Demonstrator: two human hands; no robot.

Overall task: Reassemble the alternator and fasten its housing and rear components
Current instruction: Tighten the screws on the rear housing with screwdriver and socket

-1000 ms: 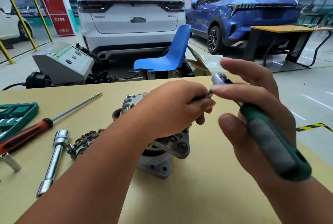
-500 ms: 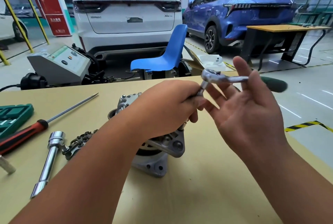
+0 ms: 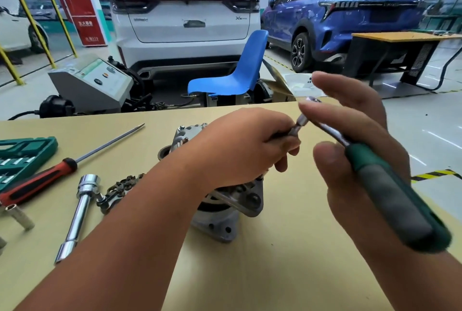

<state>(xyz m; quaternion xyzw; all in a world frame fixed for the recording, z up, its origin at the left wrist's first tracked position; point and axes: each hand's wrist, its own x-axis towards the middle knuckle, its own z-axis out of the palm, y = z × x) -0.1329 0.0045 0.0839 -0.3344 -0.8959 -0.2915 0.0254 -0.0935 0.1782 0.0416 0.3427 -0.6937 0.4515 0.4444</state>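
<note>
Left hand and right hand are both busy over the tan table.

At the far left lies a green socket case. Next to it is a red-handled screwdriver, its tip pointing up and right. Then comes a shiny tube wrench.

In the middle stands the alternator, mostly hidden under the left hand. That hand's fingers pinch a small silver extension bar which points down at the alternator. Its lower end is hidden, so I cannot tell if it sits on a bolt.

The bar's top meets the head of the ratchet. The ratchet's long green handle runs from the middle of the frame down to the lower right. The right hand holds it between thumb and loose fingers.

So the alternator lies below and left of the ratchet head, and the left hand is the nearer one. The next move is probably a swing of the handle to tighten a bolt.

A red sign at the upper left has white writing, too blurry to read. The badge on the white car is too small.
</note>
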